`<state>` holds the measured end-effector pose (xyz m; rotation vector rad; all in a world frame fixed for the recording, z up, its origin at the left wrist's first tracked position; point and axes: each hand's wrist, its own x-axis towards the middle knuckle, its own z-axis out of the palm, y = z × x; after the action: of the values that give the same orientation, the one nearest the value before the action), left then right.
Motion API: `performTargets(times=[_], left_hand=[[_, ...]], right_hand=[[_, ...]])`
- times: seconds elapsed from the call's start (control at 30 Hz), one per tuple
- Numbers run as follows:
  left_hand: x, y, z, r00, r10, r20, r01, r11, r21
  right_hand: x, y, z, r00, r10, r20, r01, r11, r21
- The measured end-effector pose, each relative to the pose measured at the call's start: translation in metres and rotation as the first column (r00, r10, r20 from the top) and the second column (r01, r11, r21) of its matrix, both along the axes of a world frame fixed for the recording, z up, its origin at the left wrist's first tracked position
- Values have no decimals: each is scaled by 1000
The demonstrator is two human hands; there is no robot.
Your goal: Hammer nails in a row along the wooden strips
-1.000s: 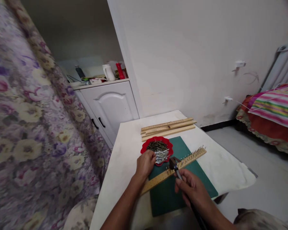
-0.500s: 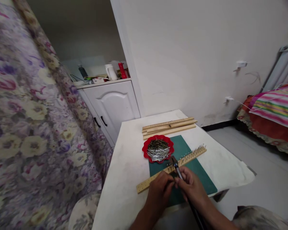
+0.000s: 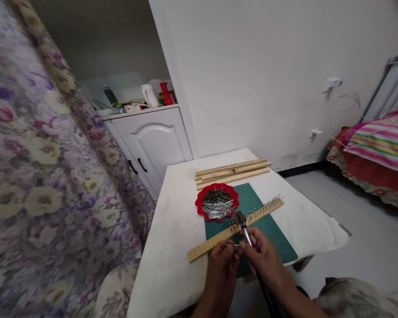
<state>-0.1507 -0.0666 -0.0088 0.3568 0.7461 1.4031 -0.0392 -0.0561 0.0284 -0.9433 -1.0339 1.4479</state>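
My right hand (image 3: 264, 254) is closed round the shaft of a hammer (image 3: 246, 232), its dark head up over a wooden strip. Between the fingertips of my left hand (image 3: 220, 267) is a thin nail (image 3: 232, 245), and the right fingertips come close to its other end; whether they touch it I cannot tell. The wooden strip (image 3: 210, 244) lies slantwise across a green mat (image 3: 281, 243). Rows of nails (image 3: 268, 204) stand up along its right part, and small dots mark its left part. Behind it, a red scalloped dish (image 3: 199, 204) holds a heap of nails (image 3: 219, 202).
Several wooden strips (image 3: 232, 171) lie together at the far side of the white table (image 3: 175, 212). A white cabinet (image 3: 159, 141) and a floral curtain (image 3: 53, 176) are on the left. To the right stands a bed with a striped cover (image 3: 384, 141).
My left hand has drawn back a little from the strip and turned, so the nail in its fingers now shows. The hammer stays in my right hand. The view has shifted slightly.
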Motion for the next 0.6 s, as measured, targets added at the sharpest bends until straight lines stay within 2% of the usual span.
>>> performTargets(times=[0.1,0.17,0.23,0.3,0.37,0.43,0.5,0.6], left_hand=[[3,-1,-3,999,-13,32,13,1000,-2],[3,0,-3,1000,-14,4,14,999,43],[-2,2,-1,997,1,-79,8,993,117],[-11,8,4,968,53,-247,-9,984,176],[-24,17,8,862,113,-493,-13,979,202],[-35,28,9,676,123,-726,33,980,196],[-42,38,7,516,144,-844,73,975,211],[-43,49,2,351,219,-910,99,958,268]], right_hand=[[0,0,0,1000,-19,-4,19,1000,21],[-1,0,-2,1000,-24,16,23,999,36],[-1,-1,-5,998,-15,53,13,999,46],[1,-1,-7,996,7,89,-10,999,42],[4,-1,-6,994,19,108,-22,1000,22],[7,0,-3,993,9,114,-10,1000,12],[10,2,0,992,-15,122,13,1000,17],[12,2,4,992,-20,127,17,1000,24]])
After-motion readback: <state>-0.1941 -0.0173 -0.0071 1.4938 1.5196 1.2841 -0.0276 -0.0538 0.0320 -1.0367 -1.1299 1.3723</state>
